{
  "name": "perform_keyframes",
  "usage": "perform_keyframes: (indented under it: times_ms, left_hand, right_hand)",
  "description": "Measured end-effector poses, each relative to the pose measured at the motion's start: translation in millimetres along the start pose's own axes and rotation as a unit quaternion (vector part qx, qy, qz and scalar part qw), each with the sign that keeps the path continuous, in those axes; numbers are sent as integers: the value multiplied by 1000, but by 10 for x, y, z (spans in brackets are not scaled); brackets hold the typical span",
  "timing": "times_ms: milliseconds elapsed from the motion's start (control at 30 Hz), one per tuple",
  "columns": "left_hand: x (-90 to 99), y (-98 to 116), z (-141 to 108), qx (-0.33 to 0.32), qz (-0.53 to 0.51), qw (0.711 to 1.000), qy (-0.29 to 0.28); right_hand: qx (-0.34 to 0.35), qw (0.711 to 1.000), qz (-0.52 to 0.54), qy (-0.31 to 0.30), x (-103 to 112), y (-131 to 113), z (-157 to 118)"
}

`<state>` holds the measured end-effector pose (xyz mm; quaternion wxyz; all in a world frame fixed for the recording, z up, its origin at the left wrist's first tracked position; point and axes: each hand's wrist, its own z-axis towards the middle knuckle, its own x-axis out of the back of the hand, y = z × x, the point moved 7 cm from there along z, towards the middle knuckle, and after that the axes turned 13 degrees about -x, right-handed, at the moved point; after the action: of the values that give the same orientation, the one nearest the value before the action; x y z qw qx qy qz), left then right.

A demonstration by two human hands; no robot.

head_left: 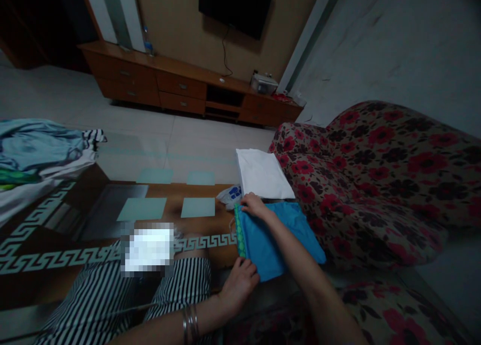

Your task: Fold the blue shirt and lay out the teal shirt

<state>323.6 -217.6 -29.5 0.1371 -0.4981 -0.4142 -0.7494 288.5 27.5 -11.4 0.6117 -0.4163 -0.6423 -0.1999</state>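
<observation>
A folded blue cloth (280,234) with a green patterned strip (241,237) along its left edge lies at the right end of the glass table. My left hand (241,282), with bangles on the wrist, is closed on the near left corner of this cloth. At its far left corner, my right hand (254,206) has its fingers bent over the edge, closed on the fabric. The right forearm crosses above the blue cloth and hides part of it. Just beyond sits a folded white cloth (265,174), untouched by either hand.
A crumpled plastic bag (230,197) is left of the white cloth. Clothes (41,147) are heaped at the far left of the glass table (195,242). A flowered sofa (376,169) borders the right side. Beyond the floor stands a wooden cabinet (180,87).
</observation>
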Motion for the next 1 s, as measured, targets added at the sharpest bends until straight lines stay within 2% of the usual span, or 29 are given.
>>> perform_keyframes:
  times_ms: [167,233,367,467,533,600,700,767,867,1000]
  left_hand:
    - [249,16,-19,17,-12,999,31]
    - [294,-22,-54,27,-16,999,38]
    - [137,-124,-138,37,1,999,0]
    - [30,-148,-187,37,18,999,-8]
    - [40,-124,-191,31,8,999,6]
    - [80,-81,-155,17,-12,1000,13]
    - [103,-41,-36,-8,-41,999,4]
    - [60,-63,51,-14,-51,999,-11]
    - [-54,-139,138,-15,-40,998,-36]
    - [-137,-204,152,-14,-34,999,-38]
  right_hand:
    - [-28,999,5,16,111,93,132]
    - [-30,999,7,22,112,66,143]
    - [-34,999,-2,33,-9,-94,48]
    - [-44,991,39,117,24,0,-157]
    - [-93,974,82,191,128,314,-362]
    - [-198,946,101,235,226,815,-591]
    - [-351,898,91,248,346,1584,-919]
    - [-405,878,83,240,397,1961,-1063]
    - [-444,869,75,204,387,2321,-1137]
    - [-457,874,65,152,347,2567,-1085]
